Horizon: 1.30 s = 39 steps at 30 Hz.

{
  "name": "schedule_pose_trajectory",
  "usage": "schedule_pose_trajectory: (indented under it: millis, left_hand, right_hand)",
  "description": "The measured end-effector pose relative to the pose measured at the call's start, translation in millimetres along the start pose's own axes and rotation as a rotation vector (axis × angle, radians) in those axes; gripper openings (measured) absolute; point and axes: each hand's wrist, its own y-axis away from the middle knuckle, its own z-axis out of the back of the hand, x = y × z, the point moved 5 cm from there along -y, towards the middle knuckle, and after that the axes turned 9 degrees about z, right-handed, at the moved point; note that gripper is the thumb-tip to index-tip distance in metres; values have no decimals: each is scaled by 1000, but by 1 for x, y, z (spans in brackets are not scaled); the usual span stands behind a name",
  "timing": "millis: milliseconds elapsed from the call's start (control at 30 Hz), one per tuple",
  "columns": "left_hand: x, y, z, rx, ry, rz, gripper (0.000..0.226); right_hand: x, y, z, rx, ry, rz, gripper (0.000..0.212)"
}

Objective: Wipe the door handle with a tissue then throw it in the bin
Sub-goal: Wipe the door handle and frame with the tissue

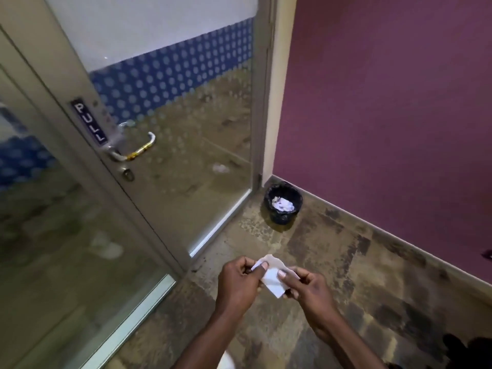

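Head view, looking down and forward: the glass door (165,123) fills the left and centre, its frame carrying a "PULL" sign (89,121) along the latch-side stile. To the right stands a purple wall (394,102), meeting the mottled floor (332,262) at a pale skirting. In the corner where the door frame and that wall meet sits a small black-lined bin (282,202), already holding crumpled white paper.

On the door, just below the sign, is the lever door handle (137,150), silver with a yellow patterned band; its long axis runs out from the stile toward the right, ending in a hooked tip.

Low in the centre, both hands hold the white tissue (271,278) between them. The left hand (238,282) pinches its upper left edge between thumb and fingers; the right hand (310,287) pinches the right side likewise, the other fingers curled in. The tissue looks partly folded, and seemingly is being readied.

The handle lies up and to the left of the hands, well apart from them, so the left hand is nearer; the bin lies straight ahead.
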Motion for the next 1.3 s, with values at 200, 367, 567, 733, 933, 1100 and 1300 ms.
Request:
schedule_pose_trajectory:
  millis: [200, 367, 567, 733, 933, 1100, 1300]
  left_hand:
    - [-21, -31, 96, -102, 171, 40, 23]
    - [-37, -39, 164, -252, 225, 12, 22]
    - [-75, -48, 227, -571, 13, -116, 24]
    - [-115, -60, 270, -884, -169, -278, 19]
    - [-195, -83, 296, -1242, -600, -661, 23]
    - [-248, -110, 313, -1417, -677, -658, 54]
    - [-263, -141, 329, -1527, -663, -601, 79]
  right_hand:
    - [9, -56, -102, 139, -30, 1, 37]
    - [18, -87, -171, 172, -49, -12, 36]
    - [54, -134, -223, 165, -23, 77, 38]
    - [84, -197, -277, 221, -48, 94, 25]
    - [125, -281, -346, 158, -96, 153, 9]
    - [166, -333, -406, 161, -42, 245, 21]
    - [192, -347, -453, 331, 191, 639, 22]
